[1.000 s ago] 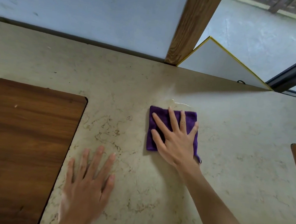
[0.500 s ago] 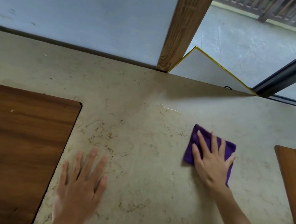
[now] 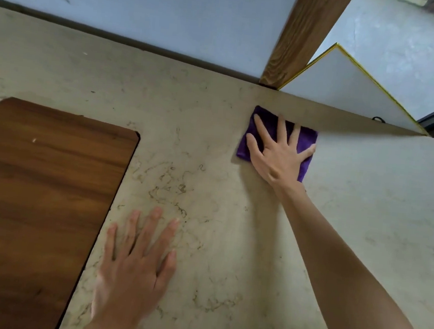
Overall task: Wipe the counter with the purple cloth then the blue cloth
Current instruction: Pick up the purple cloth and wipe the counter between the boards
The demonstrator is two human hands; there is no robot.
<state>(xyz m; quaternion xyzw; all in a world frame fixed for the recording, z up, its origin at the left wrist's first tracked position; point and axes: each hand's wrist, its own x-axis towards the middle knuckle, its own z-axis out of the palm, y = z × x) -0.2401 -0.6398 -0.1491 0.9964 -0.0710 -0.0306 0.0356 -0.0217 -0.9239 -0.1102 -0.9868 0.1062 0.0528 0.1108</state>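
A folded purple cloth point(image 3: 267, 121) lies flat on the beige marble counter point(image 3: 210, 163), close to the counter's far edge. My right hand point(image 3: 278, 154) presses down on it with fingers spread, covering most of the cloth. My left hand point(image 3: 135, 262) rests flat on the counter nearer to me, fingers apart, holding nothing. No blue cloth is in view.
A dark wooden board point(image 3: 40, 200) lies on the counter at the left, beside my left hand. A wooden post point(image 3: 299, 37) rises at the counter's far edge, with a white yellow-edged panel point(image 3: 345, 89) just right of it. A pale wall point(image 3: 146, 6) runs behind.
My right hand slid the purple cloth first to the right, then away from me to the far edge near the post. My left hand stayed flat on the counter.
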